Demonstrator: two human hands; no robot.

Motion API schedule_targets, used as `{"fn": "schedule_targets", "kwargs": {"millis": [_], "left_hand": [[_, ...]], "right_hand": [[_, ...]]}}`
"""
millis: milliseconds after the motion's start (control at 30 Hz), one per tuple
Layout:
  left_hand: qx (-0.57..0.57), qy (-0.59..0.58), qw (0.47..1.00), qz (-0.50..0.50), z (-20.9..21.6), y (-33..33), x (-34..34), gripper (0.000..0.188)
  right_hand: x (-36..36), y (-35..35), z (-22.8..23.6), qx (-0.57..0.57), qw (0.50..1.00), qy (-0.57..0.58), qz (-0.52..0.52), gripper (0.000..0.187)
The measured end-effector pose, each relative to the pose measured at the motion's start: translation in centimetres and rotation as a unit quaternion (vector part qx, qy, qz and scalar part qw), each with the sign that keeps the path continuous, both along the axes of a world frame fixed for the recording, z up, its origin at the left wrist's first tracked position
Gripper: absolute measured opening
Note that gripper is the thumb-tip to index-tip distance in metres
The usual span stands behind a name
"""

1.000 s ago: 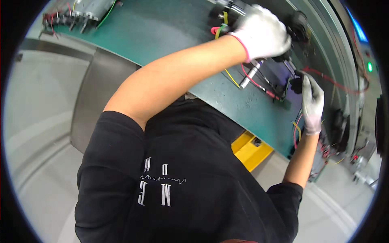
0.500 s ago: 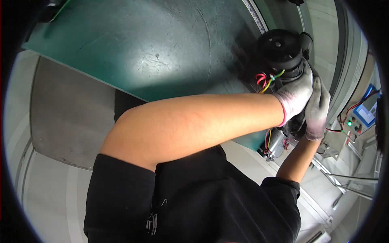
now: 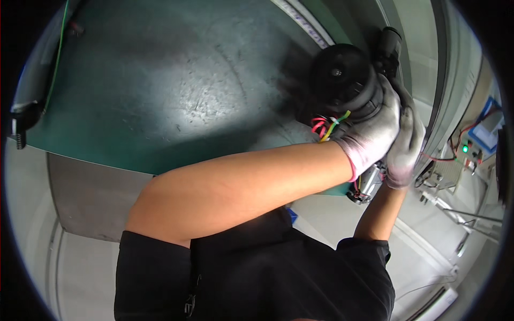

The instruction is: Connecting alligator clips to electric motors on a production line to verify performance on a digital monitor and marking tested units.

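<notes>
A black round motor-like unit (image 3: 342, 75) sits at the far right of the green bench top. Red, yellow and green wires (image 3: 327, 125) come out of its near side. My left hand (image 3: 375, 120), in a grey-white glove, is closed against the unit's right side, fingertips partly out of sight. Close beside it, my right hand (image 3: 405, 142) in a matching glove presses along the same assembly, fingers together and pointing away from me; what lies under its fingers is hidden. Below my left wrist, a silver cylindrical motor (image 3: 370, 181) with wires shows partly.
The green bench top (image 3: 160, 80) spreads left of the unit. A marked metal strip (image 3: 302, 21) runs behind it, and a black cylinder (image 3: 391, 40) stands beyond my hands. At right is a blue-framed device (image 3: 484, 131) with a green light and cables. A dark fixture (image 3: 27, 109) borders the left.
The view has shifted, so the unit and both hands appear farther left, and more of the bench's left side shows. Both hands stay on the unit; the silver motor is more covered.
</notes>
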State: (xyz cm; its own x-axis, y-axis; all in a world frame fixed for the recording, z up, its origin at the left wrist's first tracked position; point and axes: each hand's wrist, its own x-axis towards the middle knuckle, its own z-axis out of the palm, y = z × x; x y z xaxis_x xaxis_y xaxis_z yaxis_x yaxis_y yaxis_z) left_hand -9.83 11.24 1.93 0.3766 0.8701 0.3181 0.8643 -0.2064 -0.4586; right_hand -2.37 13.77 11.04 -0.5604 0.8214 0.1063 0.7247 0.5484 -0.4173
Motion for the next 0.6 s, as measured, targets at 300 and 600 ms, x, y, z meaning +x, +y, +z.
{"fn": "schedule_targets", "kwargs": {"millis": [300,600], "left_hand": [[-0.035,-0.333,0.942,0.005,5.0,0.0,0.3,0.044],[-0.029,-0.25,0.968,-0.017,5.9,-0.7,0.6,0.043]], "right_hand": [[15.6,-1.5,0.0,-0.041,0.933,0.265,-0.241,0.045],[14.8,-3.5,-8.7,-0.239,0.83,0.459,-0.207,0.059]]}}
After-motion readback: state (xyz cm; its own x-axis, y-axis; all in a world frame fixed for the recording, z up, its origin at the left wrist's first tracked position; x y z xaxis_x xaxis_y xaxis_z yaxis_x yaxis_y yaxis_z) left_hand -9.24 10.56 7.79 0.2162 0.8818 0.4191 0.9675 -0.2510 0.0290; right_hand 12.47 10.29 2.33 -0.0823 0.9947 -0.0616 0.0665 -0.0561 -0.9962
